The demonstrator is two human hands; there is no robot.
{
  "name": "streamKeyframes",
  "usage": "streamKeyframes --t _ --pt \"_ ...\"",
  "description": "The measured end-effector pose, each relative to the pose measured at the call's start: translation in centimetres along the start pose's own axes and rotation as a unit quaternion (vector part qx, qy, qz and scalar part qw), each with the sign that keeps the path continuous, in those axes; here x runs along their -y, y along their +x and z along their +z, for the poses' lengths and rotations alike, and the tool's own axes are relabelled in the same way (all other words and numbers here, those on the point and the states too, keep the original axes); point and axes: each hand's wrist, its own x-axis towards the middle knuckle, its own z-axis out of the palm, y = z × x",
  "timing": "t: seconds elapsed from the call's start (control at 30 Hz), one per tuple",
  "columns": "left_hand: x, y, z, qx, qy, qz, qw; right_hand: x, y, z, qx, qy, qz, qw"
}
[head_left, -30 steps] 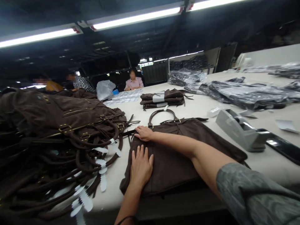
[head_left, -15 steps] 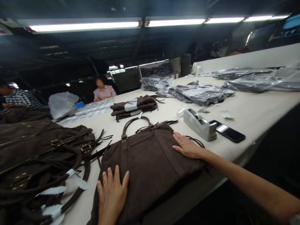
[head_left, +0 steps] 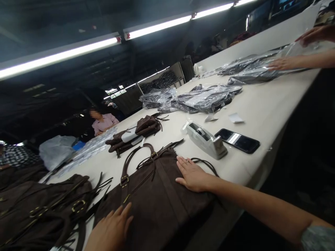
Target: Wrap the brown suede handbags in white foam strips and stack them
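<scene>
A dark brown handbag [head_left: 157, 195] lies flat on the table in front of me, its looped handles pointing away. My right hand [head_left: 192, 174] rests flat on the bag's right side, fingers stretched out together. On the bag's left part lies my left hand [head_left: 111, 226], with its fingers extended near a small brass zip pull. The lower part of that hand runs out of the picture. Several more brown bags [head_left: 39, 209] with brass buckles are heaped to the left. Beyond the handles sits a folded brown bag [head_left: 136, 134] with a pale wrap around it.
A grey tape dispenser [head_left: 206, 139] and a black phone [head_left: 237, 140] are right of the bag. Plastic-wrapped dark bags [head_left: 204, 97] lie farther back on the white table [head_left: 261, 115]. Another person's hands [head_left: 288, 62] touch wrapped items at upper right. A person in pink [head_left: 104, 122] sits beyond.
The view has tilted and shifted to the right. My left hand has slid up the bag toward the zip. Another person's hands have come into view at the upper right.
</scene>
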Motion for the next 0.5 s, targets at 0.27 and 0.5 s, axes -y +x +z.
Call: streamKeyframes --t 0.27,0.5 --pt "-10.1 2.8 3.6 -0.188 -0.045 0.259 0.946 -1.5 0.5 -1.4 -0.039 0.113 -0.003 0.993" --pt "-9.4 1.7 4.8 -0.194 -0.05 0.267 0.943 -6.0 6.2 -4.7 -0.055 0.107 0.106 0.987"
